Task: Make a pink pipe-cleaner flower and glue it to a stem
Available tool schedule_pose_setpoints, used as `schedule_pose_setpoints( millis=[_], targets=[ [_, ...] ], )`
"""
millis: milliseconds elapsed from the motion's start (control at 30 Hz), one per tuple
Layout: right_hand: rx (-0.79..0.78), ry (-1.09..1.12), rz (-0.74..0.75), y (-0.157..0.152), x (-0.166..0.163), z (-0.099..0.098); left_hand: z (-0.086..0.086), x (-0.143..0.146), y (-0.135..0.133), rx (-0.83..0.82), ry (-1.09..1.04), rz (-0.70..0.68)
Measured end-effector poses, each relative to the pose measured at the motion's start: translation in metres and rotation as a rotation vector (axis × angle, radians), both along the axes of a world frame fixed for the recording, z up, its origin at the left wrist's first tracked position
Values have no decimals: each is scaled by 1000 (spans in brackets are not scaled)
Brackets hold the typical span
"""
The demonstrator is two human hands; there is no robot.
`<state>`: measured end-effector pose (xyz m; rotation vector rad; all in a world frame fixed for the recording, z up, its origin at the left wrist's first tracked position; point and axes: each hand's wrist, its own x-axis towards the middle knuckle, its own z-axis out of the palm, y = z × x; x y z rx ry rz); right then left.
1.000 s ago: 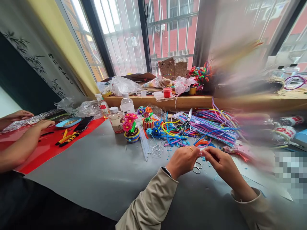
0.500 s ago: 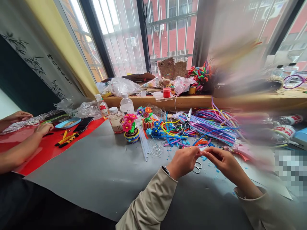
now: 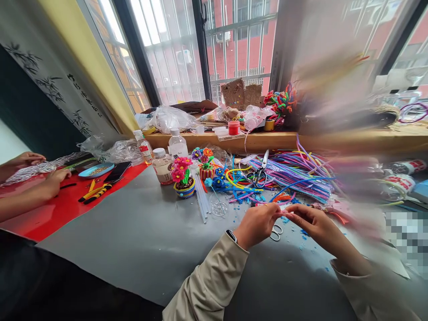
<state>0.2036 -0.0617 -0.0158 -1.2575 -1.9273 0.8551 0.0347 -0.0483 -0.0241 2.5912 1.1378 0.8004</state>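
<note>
My left hand (image 3: 257, 224) and my right hand (image 3: 311, 222) are held close together just above the grey table sheet (image 3: 140, 240), fingertips nearly touching. Both pinch a short pink pipe cleaner piece (image 3: 283, 214) between thumb and fingers. A gold ring shows on my left hand. Small silver scissors (image 3: 276, 232) lie on the sheet right under my hands. A heap of coloured pipe cleaners (image 3: 297, 174) lies just beyond them.
Pipe-cleaner flower pots (image 3: 183, 178), clear sticks (image 3: 201, 200), black scissors (image 3: 259, 171) and bottles (image 3: 176, 145) stand mid-table. The wooden sill (image 3: 267, 140) holds bags and craft bits. At the left another person's hands (image 3: 55, 178) rest on a red sheet (image 3: 50, 209) beside pliers and a phone.
My two hands have shifted slightly right and stayed pinched together on the pink piece. The other person's nearer hand has drawn back a little to the left.
</note>
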Motion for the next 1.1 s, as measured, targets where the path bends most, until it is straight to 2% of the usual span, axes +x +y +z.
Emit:
schedule_pose_setpoints(
  millis=[567,833,1100],
  targets=[
    [-20,65,-25,-3,-4,3,1,-1,0,-31,-51,-18],
    [130,0,-111,-5,-9,3,4,-2,-1,-66,-68,8],
    [302,-74,-162,-4,-13,-5,3,-1,0,-93,-66,45]
  ],
)
